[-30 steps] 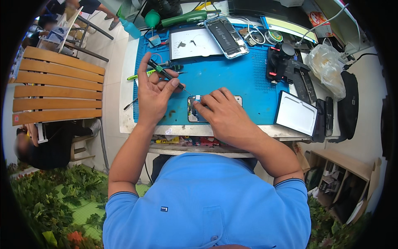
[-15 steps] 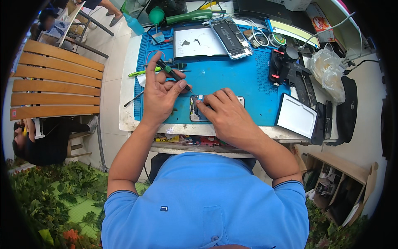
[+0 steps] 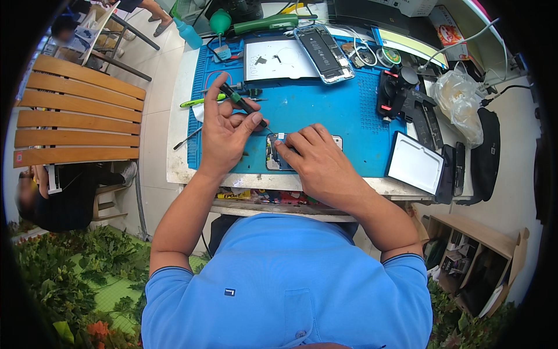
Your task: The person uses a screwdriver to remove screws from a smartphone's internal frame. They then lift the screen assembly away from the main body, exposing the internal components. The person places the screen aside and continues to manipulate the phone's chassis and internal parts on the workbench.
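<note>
Just left of the left hand [image 3: 224, 136], a green-handled tool [image 3: 200, 102] and a thin dark probe [image 3: 187, 138] lie at the edge of the blue work mat [image 3: 325, 107], parked within easy reach. The left hand itself is closed in a pen-like pinch on a small black screwdriver [image 3: 243, 103], the shaft slanting down and to the right so that its tip meets the top left corner of the small opened device [image 3: 278, 152] just beside the fingers; the slant seems to keep the tip in sight while the heel of the hand rests on the mat for steadiness.

The right hand [image 3: 317, 160] lies flat over that device, fingers together and pressing down on it, apparently to stop it sliding under the tool; it grips nothing.

Beyond both hands, a white sheet [image 3: 279, 58] carries tiny loose parts, probably kept there so they show up. Farther right lies an opened smartphone [image 3: 324, 53], and right of the right hand a white-faced panel [image 3: 415, 170] sits at the desk [image 3: 177, 168] edge, clear of the work.
</note>
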`<action>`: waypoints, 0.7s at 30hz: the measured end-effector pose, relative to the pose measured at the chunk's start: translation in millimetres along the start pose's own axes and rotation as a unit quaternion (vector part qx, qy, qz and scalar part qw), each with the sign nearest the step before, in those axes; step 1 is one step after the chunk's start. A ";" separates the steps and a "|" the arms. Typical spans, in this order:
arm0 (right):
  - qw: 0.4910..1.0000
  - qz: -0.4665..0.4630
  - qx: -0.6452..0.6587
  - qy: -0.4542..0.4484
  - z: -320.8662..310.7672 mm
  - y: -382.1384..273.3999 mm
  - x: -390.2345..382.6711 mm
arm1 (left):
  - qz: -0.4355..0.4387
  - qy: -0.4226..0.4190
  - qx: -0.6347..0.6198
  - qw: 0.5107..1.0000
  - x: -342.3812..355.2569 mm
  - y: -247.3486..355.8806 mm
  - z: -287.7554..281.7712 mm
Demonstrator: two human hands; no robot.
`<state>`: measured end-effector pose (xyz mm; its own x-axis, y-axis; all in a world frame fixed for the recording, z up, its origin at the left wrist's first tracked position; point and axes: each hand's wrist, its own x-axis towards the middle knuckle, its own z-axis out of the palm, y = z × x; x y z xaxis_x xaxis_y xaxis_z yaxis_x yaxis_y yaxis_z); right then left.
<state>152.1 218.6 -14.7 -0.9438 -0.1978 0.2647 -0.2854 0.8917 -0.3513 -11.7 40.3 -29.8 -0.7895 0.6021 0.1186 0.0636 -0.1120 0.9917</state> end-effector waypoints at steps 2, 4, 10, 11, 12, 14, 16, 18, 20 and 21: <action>1.000 0.000 -0.001 -0.002 -0.6 0.0 0.1 | -0.007 0.004 -0.001 1.000 0.7 1.2 -0.3; 1.000 -0.001 -0.002 0.000 -0.4 0.0 -0.1 | -0.011 0.008 0.003 1.000 1.5 1.1 -0.4; 1.000 -0.002 -0.001 0.002 0.1 0.4 -0.6 | -0.016 0.015 0.022 1.000 3.2 0.4 0.3; 1.000 -0.002 -0.003 0.002 0.5 0.5 -0.6 | -0.017 0.016 0.026 0.999 3.5 0.7 0.7; 1.000 -0.003 -0.004 0.002 0.7 0.5 -0.7 | -0.018 0.016 0.028 0.999 3.7 0.5 0.9; 1.000 -0.003 -0.005 0.001 0.4 0.4 -0.7 | -0.020 0.016 0.032 0.999 4.3 0.1 0.9; 1.000 -0.003 -0.005 0.000 0.1 0.4 -0.7 | -0.020 0.017 0.034 0.999 4.7 -0.3 1.1; 1.000 -0.002 -0.004 -0.001 -0.1 0.4 -0.8 | -0.021 0.018 0.035 0.999 5.1 -0.6 1.1; 1.000 -0.001 -0.003 -0.001 0.4 0.2 -0.9 | -0.023 0.018 0.036 0.999 5.2 -0.7 1.2; 1.000 0.000 -0.002 -0.002 0.6 0.1 -0.9 | -0.024 0.019 0.039 0.999 5.1 -0.7 1.3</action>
<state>152.8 218.7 -15.5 -0.9441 -0.2000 0.2622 -0.2857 0.8931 -0.3474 -15.0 44.5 -29.9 -0.8151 0.5750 0.0710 0.0716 -0.0217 0.9972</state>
